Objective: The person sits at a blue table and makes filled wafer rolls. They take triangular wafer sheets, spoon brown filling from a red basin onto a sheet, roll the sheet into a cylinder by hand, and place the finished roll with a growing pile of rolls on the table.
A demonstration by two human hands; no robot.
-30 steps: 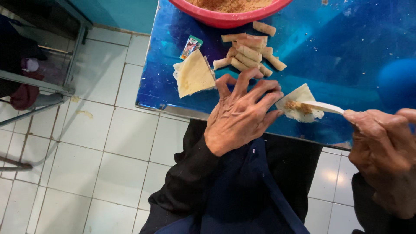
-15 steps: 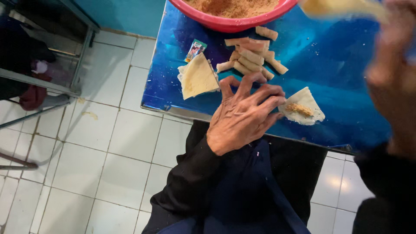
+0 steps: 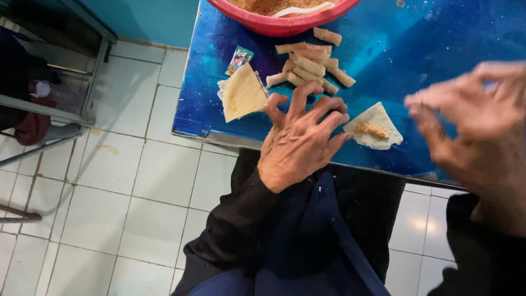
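One small packet [image 3: 239,60] lies flat on the blue table [image 3: 438,66], near its left edge, just below the red bowl [image 3: 285,24] & just above the stack of wrappers [image 3: 243,93]. Rectangular, tilted a bit; green border w/ red, white & dark patches in the middle. Print too small to make out. No other pkgs, signs or screens.

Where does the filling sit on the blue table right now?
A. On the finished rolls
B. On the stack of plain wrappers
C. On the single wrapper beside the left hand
C: a strip of filling lies on the single wrapper right of the left hand.
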